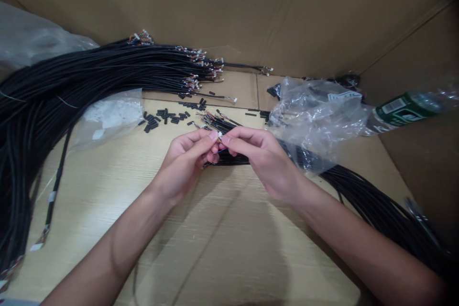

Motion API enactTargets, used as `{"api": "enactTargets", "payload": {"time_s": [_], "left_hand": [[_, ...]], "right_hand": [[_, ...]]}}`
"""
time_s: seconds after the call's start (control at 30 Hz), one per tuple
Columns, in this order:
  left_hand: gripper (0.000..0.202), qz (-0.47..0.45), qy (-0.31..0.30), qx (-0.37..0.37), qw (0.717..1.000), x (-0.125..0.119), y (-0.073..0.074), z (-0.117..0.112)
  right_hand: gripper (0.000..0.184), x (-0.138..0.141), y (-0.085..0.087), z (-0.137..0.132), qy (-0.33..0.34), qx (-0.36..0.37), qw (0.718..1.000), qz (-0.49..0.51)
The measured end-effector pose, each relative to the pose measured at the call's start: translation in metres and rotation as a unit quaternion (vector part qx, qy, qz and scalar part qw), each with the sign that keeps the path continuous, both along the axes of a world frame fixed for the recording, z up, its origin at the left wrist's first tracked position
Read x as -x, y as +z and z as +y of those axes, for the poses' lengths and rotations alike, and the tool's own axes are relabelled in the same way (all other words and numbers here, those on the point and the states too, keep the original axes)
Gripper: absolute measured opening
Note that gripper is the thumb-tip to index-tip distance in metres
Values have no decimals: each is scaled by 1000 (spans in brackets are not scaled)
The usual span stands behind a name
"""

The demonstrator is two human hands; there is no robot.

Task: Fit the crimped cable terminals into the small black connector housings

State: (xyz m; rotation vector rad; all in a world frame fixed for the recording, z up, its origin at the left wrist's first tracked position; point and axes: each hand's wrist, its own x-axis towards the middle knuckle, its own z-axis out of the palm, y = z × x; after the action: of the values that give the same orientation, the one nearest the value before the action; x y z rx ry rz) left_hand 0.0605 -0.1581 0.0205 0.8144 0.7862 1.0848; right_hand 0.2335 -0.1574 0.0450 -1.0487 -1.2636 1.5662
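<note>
Thumb and fingers of my left hand (188,155) are pinched around a small white connector plug (220,135). My right hand (260,153) meets it from the other side, its thumb and forefinger pressed together right at the plug. What the right fingertips grip is too small to tell. Thin coloured wires show just under the plug. Behind and below both hands lies a bundle of black cables (233,158) with stripped, coloured wire ends (206,117), running off to the right.
Short black tubes (165,114) lie scattered beyond my hands. A thick bundle of black cables (107,69) with white plugs fills the left. Nearby are a bag of white pieces (116,114), a crumpled clear bag (311,119) and a green-labelled bottle (405,109). Cardboard walls (229,5) enclose the table.
</note>
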Motion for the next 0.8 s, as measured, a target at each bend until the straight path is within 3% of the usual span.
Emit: {"api": "enactTargets", "payload": {"time_s": [0.57,0.8], "left_hand": [[25,4,6,4,1000,0,-1,1],[24,-7,4,20,1000,0,-4,2]], "right_hand": [[21,1,-2,2,30,13,999,36],[15,-1,-4,4,47,16,998,25]]}}
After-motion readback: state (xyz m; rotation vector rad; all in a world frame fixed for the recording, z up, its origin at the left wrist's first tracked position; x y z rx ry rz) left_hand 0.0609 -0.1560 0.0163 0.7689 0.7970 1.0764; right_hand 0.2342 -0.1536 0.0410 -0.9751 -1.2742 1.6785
